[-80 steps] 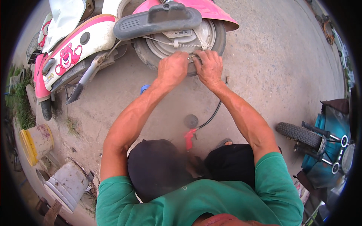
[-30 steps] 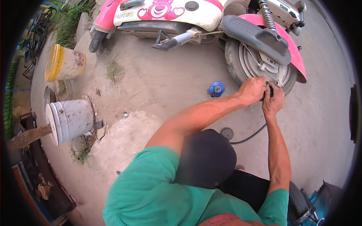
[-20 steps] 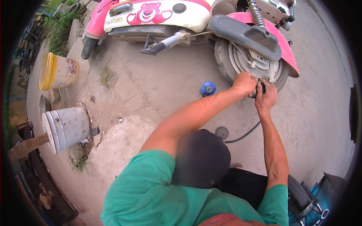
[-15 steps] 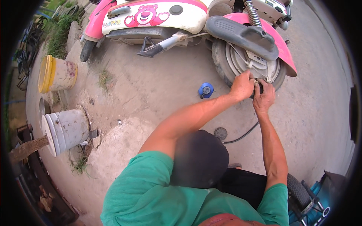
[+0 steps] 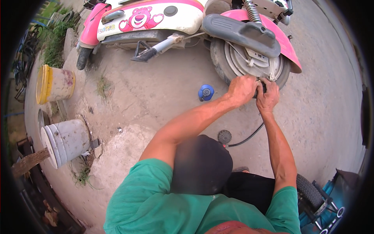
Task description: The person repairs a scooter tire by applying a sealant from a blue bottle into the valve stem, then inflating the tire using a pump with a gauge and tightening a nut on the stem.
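A pink and white electric scooter (image 5: pixel 183 17) stands ahead of me, its rear wheel (image 5: pixel 223 64) nearest my hands. My left hand (image 5: pixel 243 89) is closed at the lower edge of this wheel, its fingertips pinched together. Close against it, my right hand (image 5: pixel 268 96) is also closed, thumb and fingers bent toward the same spot. A small light bit shows between the fingertips, but what they grip is too small to make out. Below the hands a black hose (image 5: pixel 249 140) curves over the ground to a round grey ribbed piece (image 5: pixel 224 136).
A blue round container (image 5: pixel 205 93) with a dark top is on the concrete left of the wheel. The scooter's kickstand (image 5: pixel 156 48) sticks out farther left. Two buckets, one yellow-rimmed (image 5: pixel 58 84) and one white (image 5: pixel 70 140), are at far left. Another tyre (image 5: pixel 309 193) lies lower right.
The view has shifted slightly, so the whole scene sits a little farther left. Both hands stay together at the wheel, with only small finger movement.
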### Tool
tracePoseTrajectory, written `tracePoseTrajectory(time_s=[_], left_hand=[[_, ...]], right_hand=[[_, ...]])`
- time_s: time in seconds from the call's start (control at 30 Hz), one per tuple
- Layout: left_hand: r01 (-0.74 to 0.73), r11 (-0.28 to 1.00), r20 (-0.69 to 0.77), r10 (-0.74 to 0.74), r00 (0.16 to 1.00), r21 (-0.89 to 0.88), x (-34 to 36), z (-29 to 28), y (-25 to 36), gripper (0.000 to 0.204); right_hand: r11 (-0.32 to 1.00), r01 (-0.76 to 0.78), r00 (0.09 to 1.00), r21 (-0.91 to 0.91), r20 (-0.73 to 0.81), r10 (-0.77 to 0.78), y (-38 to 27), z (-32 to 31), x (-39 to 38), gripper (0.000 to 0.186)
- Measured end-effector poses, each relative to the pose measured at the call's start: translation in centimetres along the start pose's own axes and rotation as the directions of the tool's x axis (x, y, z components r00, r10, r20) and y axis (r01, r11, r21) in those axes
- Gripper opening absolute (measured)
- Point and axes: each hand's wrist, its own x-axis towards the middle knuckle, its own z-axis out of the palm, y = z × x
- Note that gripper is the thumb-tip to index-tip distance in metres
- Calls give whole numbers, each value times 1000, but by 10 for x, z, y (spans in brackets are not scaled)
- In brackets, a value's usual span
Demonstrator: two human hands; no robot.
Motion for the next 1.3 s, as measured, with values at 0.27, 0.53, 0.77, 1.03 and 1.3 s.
tracePoseTrajectory(time_s=[0.27,0.53,0.77,1.03,1.3], left_hand=[[318,924,70,-310,948,-212,15,-1,12,24],[523,600,371,-368,852,-606,11,-8,2,21],[259,950,148,-235,961,-173,12,7,-7,23],[407,836,167,-371,913,-367,14,8,0,19],[460,718,264,-376,888,-523,5,2,1,22]], right_hand=[[999,-44,999,-15,6,44,6,-2,-2,22],[998,-48,999,32,-18,49,1,0,1,22],[999,-41,999,30,-19,41,2,0,1,25],[999,-50,998,23,-27,50,3,1,0,26],[998,-63,998,11,-20,63,0,1,-1,25]])
